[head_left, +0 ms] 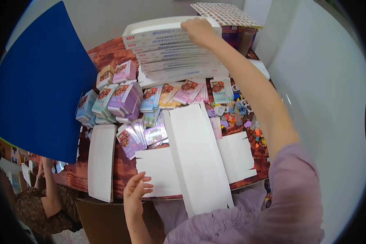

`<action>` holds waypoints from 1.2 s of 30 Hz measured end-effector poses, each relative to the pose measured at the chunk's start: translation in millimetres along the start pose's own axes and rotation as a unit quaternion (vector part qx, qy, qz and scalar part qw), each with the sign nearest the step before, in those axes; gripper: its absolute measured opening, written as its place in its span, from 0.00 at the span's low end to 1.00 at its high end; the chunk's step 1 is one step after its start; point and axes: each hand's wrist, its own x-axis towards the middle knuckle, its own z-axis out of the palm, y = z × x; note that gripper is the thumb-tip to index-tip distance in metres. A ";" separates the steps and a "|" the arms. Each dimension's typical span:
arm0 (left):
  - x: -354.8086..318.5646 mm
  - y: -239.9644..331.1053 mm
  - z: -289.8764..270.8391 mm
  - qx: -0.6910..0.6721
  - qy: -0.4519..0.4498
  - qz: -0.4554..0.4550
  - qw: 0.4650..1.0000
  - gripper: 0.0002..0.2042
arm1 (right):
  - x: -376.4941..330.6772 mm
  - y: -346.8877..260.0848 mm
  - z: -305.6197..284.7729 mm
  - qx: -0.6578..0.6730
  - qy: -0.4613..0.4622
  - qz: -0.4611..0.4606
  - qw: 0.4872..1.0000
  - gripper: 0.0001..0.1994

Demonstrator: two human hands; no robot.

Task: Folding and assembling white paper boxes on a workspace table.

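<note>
At the far side of the table my right hand (200, 31) is closed over the rim of the top white cardboard tray (166, 27). That tray tops a leaning stack of similar white trays (171, 61) with printed sides. Near the table's front edge my left hand (136, 191) hangs with its fingers apart and nothing in them. Just right of it lies an unfolded white cardboard sheet (197, 150) with side flaps, spread over the table in front of me. A narrow white cardboard tray (101, 162) lies to the left of that sheet.
Small printed packs in purple (125, 97), pink and blue stand in piles on the left. Colourful small charms (236, 112) are strewn at the right. A patterned box (227, 16) stands behind. A blue panel (40, 89) rises at left, with another person's hand (46, 162) below it.
</note>
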 end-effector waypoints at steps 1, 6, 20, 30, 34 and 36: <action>-1.8 -2.2 0.1 0.002 0.007 -0.008 1.000 0.16 | 1.2 -1.4 -0.2 0.008 -0.006 -0.001 1.000 0.11; 3.1 -2.4 30.9 0.066 0.004 0.027 0.997 0.16 | -12.2 1.6 -11.9 0.096 0.040 0.062 0.993 0.16; -70.9 -89.4 116.3 0.541 -0.010 0.105 0.835 0.34 | -446.5 -192.1 -137.8 0.305 -0.169 0.199 0.916 0.31; -88.3 -104.4 134.0 0.540 0.062 0.251 0.801 0.35 | -456.6 -205.7 -142.4 0.264 -0.118 0.213 0.933 0.26; -82.9 -106.3 120.8 0.589 0.056 0.291 0.752 0.30 | -455.2 -206.0 -134.8 0.248 -0.096 0.185 0.946 0.20; -75.5 -100.6 118.0 0.595 0.065 0.307 0.740 0.29 | -448.1 -203.4 -137.2 0.257 -0.089 0.186 0.944 0.20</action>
